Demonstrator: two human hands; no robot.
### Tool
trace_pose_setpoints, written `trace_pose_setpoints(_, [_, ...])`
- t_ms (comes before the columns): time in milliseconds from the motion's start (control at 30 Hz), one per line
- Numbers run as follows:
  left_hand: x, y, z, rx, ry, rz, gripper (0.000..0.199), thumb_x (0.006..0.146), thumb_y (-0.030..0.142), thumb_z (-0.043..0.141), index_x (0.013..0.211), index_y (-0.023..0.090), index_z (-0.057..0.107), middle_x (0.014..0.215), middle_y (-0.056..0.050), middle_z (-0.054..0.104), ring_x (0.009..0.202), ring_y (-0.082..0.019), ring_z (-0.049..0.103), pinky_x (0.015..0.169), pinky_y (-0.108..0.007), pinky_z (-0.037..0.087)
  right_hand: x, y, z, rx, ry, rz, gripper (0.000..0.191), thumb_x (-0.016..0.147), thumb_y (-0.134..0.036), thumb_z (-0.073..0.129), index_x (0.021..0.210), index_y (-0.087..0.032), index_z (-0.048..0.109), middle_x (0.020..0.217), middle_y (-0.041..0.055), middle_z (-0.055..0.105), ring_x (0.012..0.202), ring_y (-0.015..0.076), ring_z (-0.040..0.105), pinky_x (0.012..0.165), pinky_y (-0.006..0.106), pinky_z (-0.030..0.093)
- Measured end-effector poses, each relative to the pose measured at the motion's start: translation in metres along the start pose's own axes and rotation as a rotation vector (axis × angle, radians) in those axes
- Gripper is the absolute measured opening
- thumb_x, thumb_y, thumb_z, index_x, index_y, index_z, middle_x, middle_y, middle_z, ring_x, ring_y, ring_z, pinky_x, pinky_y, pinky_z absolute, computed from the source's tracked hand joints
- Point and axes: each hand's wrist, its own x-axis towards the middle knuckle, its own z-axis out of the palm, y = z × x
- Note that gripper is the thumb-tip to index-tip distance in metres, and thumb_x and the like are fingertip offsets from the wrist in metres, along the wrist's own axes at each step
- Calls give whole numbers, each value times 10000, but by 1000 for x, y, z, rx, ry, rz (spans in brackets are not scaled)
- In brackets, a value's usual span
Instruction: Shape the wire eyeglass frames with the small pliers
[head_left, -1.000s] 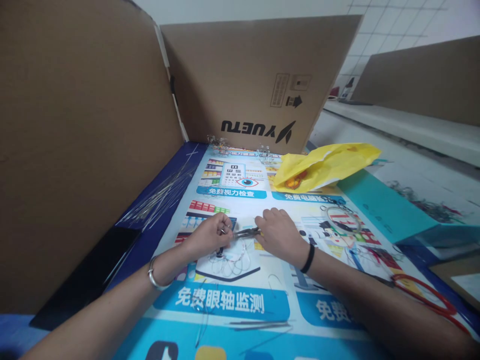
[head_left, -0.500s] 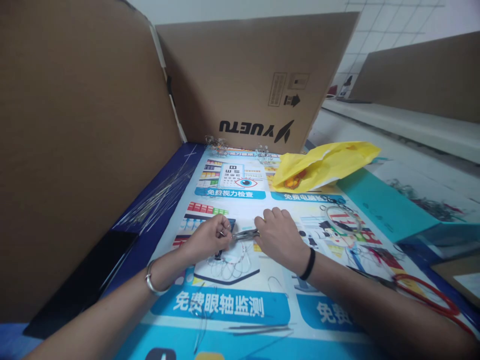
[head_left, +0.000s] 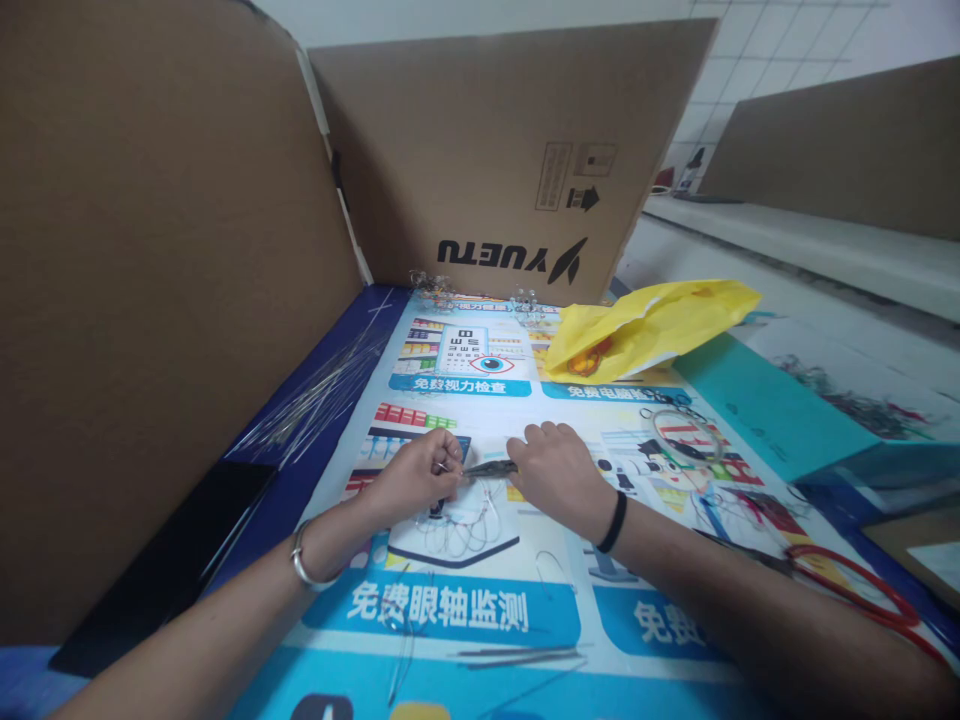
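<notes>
Pliers (head_left: pixel 489 468) extend from the right hand (head_left: pixel 559 472) toward the left hand (head_left: pixel 426 470), over the poster (head_left: pixel 551 530). Right fingers are curled around the handles, which are mostly hidden by the palm. Left thumb and fingers are pinched together on a thin, shiny wire (head_left: pixel 444 465); its full shape is covered by the fingers. The tips of the pliers end at the left fingertips (exact contact with the wire cannot be made out).

Wire loops (head_left: pixel 469 530) lie just below the pliers, too fine and overlapping to count. Straight rods (head_left: pixel 517 657) lie nearer the wearer. Scissors (head_left: pixel 855 582) rest at the right; the forearm lies across part of the view of them, and the red handles show.

A coil (head_left: pixel 686 438) lies beyond the right wrist, near the teal box (head_left: pixel 780 410). The yellow bag (head_left: pixel 660 325) is open at its left end; the orange item (head_left: pixel 590 358) there is only partly visible. Long wires (head_left: pixel 311 400) lie at the left, near a black panel (head_left: pixel 169 560) of unclear type. Both forearms are cut off by the lower frame edge.
</notes>
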Motion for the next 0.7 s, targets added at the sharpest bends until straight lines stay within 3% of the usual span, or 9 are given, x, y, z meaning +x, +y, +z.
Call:
trace_pose_setpoints(200, [0,1,-1,-31,-19,0,178,717,208,580,815,204,432,667,48,553,475,-65,493,371,-150,367,0,3,0,21,-38,6,216,775,-365,552,870,-180,612,833,88,606,804,213,531,671,305,293])
trace_pose_setpoints(467, [-3,8,-3,-12,-20,-53,138,764,287,547,815,197,455,649,0,602,610,-132,580,427,-180,411,0,5,0,-14,10,7,177,772,-329,555,851,-182,613,822,89,606,799,222,530,661,315,284])
trace_pose_setpoints(700, [-4,13,-2,-55,9,-79,158,750,302,571,769,193,459,604,18,580,538,-103,524,429,-183,401,-1,4,-3,-37,57,-8,156,760,-301,561,839,-178,614,826,98,597,818,236,505,678,331,264])
